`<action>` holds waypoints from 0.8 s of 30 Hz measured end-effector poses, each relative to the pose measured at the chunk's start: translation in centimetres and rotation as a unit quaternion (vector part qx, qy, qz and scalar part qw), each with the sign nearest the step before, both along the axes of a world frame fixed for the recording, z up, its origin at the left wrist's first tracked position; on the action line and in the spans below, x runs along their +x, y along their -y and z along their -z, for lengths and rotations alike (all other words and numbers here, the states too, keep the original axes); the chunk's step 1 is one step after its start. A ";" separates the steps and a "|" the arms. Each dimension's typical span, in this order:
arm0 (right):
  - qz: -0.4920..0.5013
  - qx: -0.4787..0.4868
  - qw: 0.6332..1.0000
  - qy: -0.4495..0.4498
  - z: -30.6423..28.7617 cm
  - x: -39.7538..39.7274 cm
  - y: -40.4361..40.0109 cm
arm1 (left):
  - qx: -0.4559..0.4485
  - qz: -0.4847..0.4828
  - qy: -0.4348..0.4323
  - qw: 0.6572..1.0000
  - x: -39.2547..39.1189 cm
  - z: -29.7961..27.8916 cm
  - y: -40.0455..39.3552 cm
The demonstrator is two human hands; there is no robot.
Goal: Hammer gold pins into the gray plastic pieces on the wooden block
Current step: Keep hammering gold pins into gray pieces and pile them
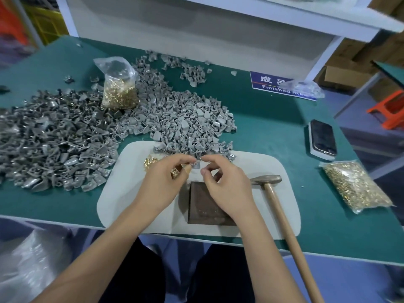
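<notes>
Hovering above white mat (122, 189) near table's front edge, gray plastic piece (195, 165) pinched between left hand (162, 182) and right hand (220, 182); gold pins (175, 172) cupped in left palm. Wooden block (207, 204) below wrists, hammer (273, 193) lying to its right.

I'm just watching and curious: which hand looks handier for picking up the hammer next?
Probably the right hand: the hammer lies just to its right, handle toward the person. The left hand holds gold pins.
</notes>
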State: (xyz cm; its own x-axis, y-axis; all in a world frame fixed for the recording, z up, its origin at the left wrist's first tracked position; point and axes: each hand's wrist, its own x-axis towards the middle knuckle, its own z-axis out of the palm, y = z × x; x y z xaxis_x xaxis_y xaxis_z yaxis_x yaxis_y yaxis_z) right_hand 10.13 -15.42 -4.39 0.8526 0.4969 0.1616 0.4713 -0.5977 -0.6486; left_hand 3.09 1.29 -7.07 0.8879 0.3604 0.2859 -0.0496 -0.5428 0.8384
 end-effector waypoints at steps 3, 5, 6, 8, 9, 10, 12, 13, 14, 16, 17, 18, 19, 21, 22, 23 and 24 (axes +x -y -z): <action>-0.020 0.029 0.999 -0.004 -0.2 -0.3 0.1 | 0.015 0.000 0.006 1.000 -0.7 0.1 0.4; -0.031 0.038 0.999 -0.008 -0.2 -0.3 0.1 | 0.032 -0.011 0.004 0.999 -1.4 0.2 0.8; -0.035 0.037 0.999 -0.006 -0.3 -0.2 0.2 | 0.046 -0.022 0.002 0.999 -1.9 0.3 1.0; -0.035 0.035 0.999 -0.002 -0.2 -0.2 0.2 | 0.069 -0.055 0.006 0.996 -3.1 0.5 0.9; -0.029 0.035 0.999 -0.004 -0.1 -0.2 0.2 | 0.066 -0.073 0.010 0.995 -3.6 0.6 0.6; -0.020 0.031 0.999 -0.007 0.0 -0.1 0.2 | 0.056 -0.092 0.014 0.994 -4.2 0.6 0.3; -0.007 0.013 1.000 -0.014 0.0 0.0 0.1 | 0.039 -0.126 0.011 0.991 -5.1 0.9 -0.6; -0.006 0.001 1.000 -0.020 0.0 0.1 -0.1 | 0.029 -0.140 0.004 0.990 -5.3 1.2 -1.1; -0.007 -0.009 1.000 -0.028 -0.1 0.2 -0.4 | 0.008 -0.149 -0.003 0.989 -5.5 1.4 -1.5; -0.012 -0.019 0.999 -0.041 -0.4 0.3 -1.0 | -0.072 -0.151 0.005 0.986 -5.6 1.8 -2.4; -0.017 -0.023 0.999 -0.045 -0.6 0.4 -1.4 | -0.121 -0.149 0.017 0.981 -5.6 1.8 -2.8; -0.022 -0.030 0.998 -0.048 -0.7 0.4 -1.9 | -0.169 -0.148 0.029 0.974 -5.5 1.8 -3.3; -0.029 -0.041 0.998 -0.048 -0.9 0.4 -2.4 | -0.206 -0.145 0.041 0.967 -5.6 1.7 -3.7; -0.045 -0.080 0.995 -0.041 -1.2 0.2 -3.5 | -0.247 -0.136 0.059 0.958 -6.0 1.6 -4.1; -0.048 -0.102 0.993 -0.036 -1.3 0.1 -4.1 | -0.252 -0.132 0.065 0.956 -6.2 1.6 -4.1; -0.048 -0.123 0.991 -0.032 -1.3 0.0 -4.7 | -0.251 -0.131 0.069 0.957 -6.4 1.6 -4.0; -0.046 -0.141 0.989 -0.026 -1.4 -0.1 -5.2 | -0.249 -0.131 0.070 0.957 -6.6 1.7 -3.9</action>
State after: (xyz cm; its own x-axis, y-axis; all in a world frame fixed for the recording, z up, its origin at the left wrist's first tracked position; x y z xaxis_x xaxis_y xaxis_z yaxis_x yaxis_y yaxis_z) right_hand 9.99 -10.25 -2.99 0.8054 0.5915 -0.0383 0.5018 -0.7149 -0.4869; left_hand -3.47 5.21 -8.74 0.7139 0.6878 0.1312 -0.0978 -0.0875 0.9913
